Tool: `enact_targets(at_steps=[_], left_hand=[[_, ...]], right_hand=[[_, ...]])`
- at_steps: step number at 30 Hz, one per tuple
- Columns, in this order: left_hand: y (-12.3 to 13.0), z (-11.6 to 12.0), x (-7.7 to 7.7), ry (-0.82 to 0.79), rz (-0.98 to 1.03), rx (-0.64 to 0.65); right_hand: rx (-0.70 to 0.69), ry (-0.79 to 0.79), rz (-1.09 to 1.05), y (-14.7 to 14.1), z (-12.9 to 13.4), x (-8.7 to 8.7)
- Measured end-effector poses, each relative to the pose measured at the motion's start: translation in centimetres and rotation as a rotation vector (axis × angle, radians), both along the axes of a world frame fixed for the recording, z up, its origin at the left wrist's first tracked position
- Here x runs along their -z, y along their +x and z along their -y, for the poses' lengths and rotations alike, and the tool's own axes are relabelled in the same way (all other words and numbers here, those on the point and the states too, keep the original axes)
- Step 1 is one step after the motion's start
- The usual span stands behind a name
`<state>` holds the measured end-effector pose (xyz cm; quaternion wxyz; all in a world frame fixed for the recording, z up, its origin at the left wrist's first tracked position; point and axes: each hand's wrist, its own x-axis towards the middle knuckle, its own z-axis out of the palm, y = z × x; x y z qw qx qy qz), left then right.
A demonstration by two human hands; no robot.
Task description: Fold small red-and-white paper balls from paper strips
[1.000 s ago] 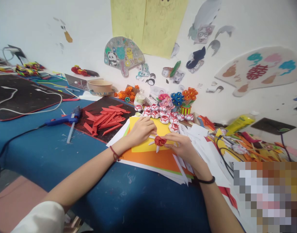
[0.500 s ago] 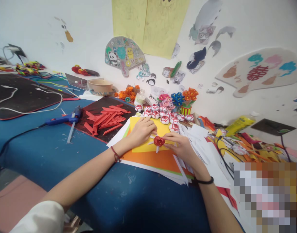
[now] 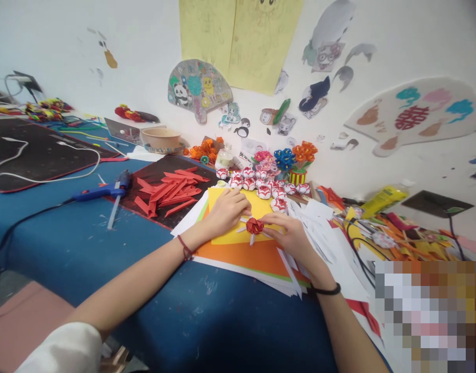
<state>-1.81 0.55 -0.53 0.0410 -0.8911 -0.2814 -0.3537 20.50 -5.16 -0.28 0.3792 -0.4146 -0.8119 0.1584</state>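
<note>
A small folded red paper flower (image 3: 255,226), with white paper strips sticking out around it, sits over a yellow sheet (image 3: 222,228) in front of me. My left hand (image 3: 230,208) is closed at its upper left, fingertips pinched at one of the white strips. On the other side, my right hand (image 3: 288,233) has its thumb and fingers against the flower's right edge. The fingertips partly cover the strips. Just behind my hands are several finished red-and-white paper balls (image 3: 264,191).
Folded red paper strips (image 3: 170,189) lie heaped on a black mat (image 3: 140,178) to the left. Beside them is a blue glue gun (image 3: 101,191) with its cord. White papers (image 3: 339,254) and coloured scraps (image 3: 408,233) cover the right side. Flower pots (image 3: 298,177) stand behind.
Almost nothing differs. Both hands stay at the red paper flower, which has shifted or turned very slightly.
</note>
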Motion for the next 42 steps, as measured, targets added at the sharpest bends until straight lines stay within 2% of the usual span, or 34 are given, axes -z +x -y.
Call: enact_targets(at_steps=[7, 13, 17, 21, 23, 27, 30, 37, 42], left_hand=[[0.0, 0.0, -0.1, -0.034, 0.01, -0.003], [0.0, 0.0, -0.6, -0.204, 0.091, 0.066], [-0.2, -0.4, -0.4, -0.286, 0.18, -0.012], [-0.7, -1.0, -0.2, -0.416, 0.078, -0.082], [-0.9, -1.0, -0.5, -0.52, 0.012, -0.056], [-1.1, -0.5, -1.2, -0.662, -0.001, 0.11], [-1.0, -0.2, -1.4, -0.614, 0.049, 0.19], [-0.6, 0.0, -1.7, -0.478, 0.1, 0.266], [-0.6, 0.2, -1.7, -0.398, 0.154, 0.238]], right_hand=[[-0.017, -0.001, 0.029, 0.1, 0.1, -0.1], [0.028, 0.012, 0.018, 0.4, 0.0, -0.2], [0.024, 0.015, 0.006, 0.7, 0.0, -0.3], [0.042, 0.019, 0.002, 0.8, 0.0, -0.4], [0.04, 0.023, -0.001, 0.9, 0.0, -0.4], [0.012, -0.001, 0.012, 1.1, 0.0, -0.6], [0.023, -0.021, 0.019, 0.9, 0.2, -0.8], [0.128, -0.074, -0.032, 0.1, 0.3, -0.3], [0.1, -0.046, -0.047, 0.0, 0.3, -0.2]])
